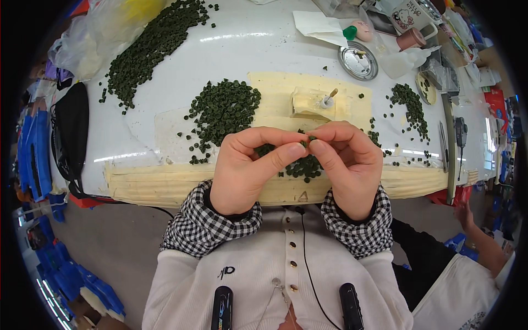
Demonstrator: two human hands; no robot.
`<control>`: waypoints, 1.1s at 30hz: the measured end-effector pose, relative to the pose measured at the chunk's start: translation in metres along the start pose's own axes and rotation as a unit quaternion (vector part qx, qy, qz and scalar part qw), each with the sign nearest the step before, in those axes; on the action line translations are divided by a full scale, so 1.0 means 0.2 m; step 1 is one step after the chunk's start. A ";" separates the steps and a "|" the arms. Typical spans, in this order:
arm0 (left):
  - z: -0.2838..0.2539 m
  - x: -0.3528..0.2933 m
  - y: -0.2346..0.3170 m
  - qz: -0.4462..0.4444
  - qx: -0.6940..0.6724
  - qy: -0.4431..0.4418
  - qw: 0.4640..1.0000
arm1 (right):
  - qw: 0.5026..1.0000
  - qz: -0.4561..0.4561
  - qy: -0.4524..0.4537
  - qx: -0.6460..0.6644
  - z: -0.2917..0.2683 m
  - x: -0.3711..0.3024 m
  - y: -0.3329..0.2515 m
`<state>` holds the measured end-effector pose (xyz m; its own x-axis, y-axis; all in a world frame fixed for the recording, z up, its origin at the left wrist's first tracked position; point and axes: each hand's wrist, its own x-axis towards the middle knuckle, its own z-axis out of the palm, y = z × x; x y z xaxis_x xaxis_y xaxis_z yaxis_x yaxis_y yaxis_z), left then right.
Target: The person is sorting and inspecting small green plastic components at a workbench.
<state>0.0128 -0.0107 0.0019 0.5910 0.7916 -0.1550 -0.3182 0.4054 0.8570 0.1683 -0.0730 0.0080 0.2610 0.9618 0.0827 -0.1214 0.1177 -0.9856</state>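
My left hand and my right hand meet over the table's near edge, thumb and forefinger of each pinched together. Between the fingertips are small dark green pieces, one seemingly in each pinch; their exact shape is mostly hidden. Just below the fingers lies a small heap of like green pieces, partly covered by my hands. A larger pile of round, cap-like green pieces spreads beyond my left hand. Ahead of the fingertips, a small white nozzle-shaped container with a brown stick stands by a yellowish block.
A long green pile lies at the far left, a smaller one at the right. Tweezers, a round metal lid, a mug and plastic bags surround the work area. Another person's arm shows at right.
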 end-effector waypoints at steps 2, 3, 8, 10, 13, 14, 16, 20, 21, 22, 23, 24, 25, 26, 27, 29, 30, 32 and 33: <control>-0.01 0.00 0.00 -0.001 -0.014 -0.003 1.000 | 1.000 0.005 -0.005 0.009 0.01 0.00 0.00; -0.01 0.00 -0.01 0.003 -0.017 -0.002 1.000 | 1.000 -0.002 -0.004 0.002 0.01 -0.01 0.00; -0.01 0.00 -0.01 0.002 -0.032 0.001 0.999 | 0.999 -0.040 0.015 -0.031 0.02 -0.01 0.03; -0.01 0.00 -0.01 0.007 -0.023 0.002 1.000 | 0.997 -0.056 0.023 -0.047 0.03 -0.01 0.03; -0.01 0.00 -0.01 0.001 -0.019 0.007 1.000 | 0.990 -0.099 0.036 -0.089 0.04 -0.01 0.04; -0.02 0.00 -0.02 0.008 -0.018 0.009 1.000 | 0.987 -0.116 0.040 -0.105 0.04 -0.01 0.04; -0.01 0.01 -0.03 0.020 -0.017 0.012 1.000 | 0.976 -0.150 0.042 -0.149 0.04 -0.01 0.04; -0.02 0.01 -0.03 0.060 0.020 0.034 0.997 | 0.961 -0.184 0.045 -0.202 0.05 -0.03 0.04; -0.02 0.00 -0.03 0.069 0.026 0.034 0.997 | 0.959 -0.188 0.039 -0.207 0.05 -0.02 0.04; -0.01 0.00 -0.03 0.078 0.032 0.035 0.996 | 0.958 -0.192 0.032 -0.212 0.05 -0.02 0.03; -0.01 0.00 -0.02 0.083 0.035 0.033 0.995 | 0.956 -0.195 0.026 -0.217 0.05 -0.02 0.03; -0.01 0.00 -0.02 0.088 0.038 0.031 0.995 | 0.956 -0.191 0.023 -0.220 0.04 -0.03 0.03; -0.01 0.00 -0.02 0.093 0.040 0.029 0.994 | 0.957 -0.188 0.019 -0.222 0.04 -0.03 0.02; -0.01 0.00 -0.01 0.081 0.044 0.023 0.995 | 0.957 -0.184 0.017 -0.225 0.04 -0.03 0.02; -0.02 0.00 -0.01 0.069 0.048 0.017 0.996 | 0.958 -0.178 -0.003 -0.223 0.02 -0.02 0.01; -0.02 0.00 0.00 0.060 0.063 0.012 0.996 | 0.961 -0.166 -0.041 -0.218 -0.02 -0.01 0.00; -0.02 0.00 -0.01 0.063 0.075 0.012 0.995 | 0.964 -0.153 -0.051 -0.212 -0.03 -0.01 0.00; -0.02 0.00 -0.01 0.070 0.081 0.016 0.994 | 0.969 -0.141 -0.050 -0.197 -0.03 -0.02 -0.01; -0.01 0.01 -0.02 0.073 0.074 0.020 0.994 | 0.971 -0.135 -0.049 -0.189 -0.03 -0.03 -0.01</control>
<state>0.0127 -0.0099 -0.0022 0.5159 0.8557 -0.0395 -0.2839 0.2143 0.9346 0.1721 -0.0792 0.0080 0.1389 0.9297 0.3411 0.3048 0.2876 -0.9079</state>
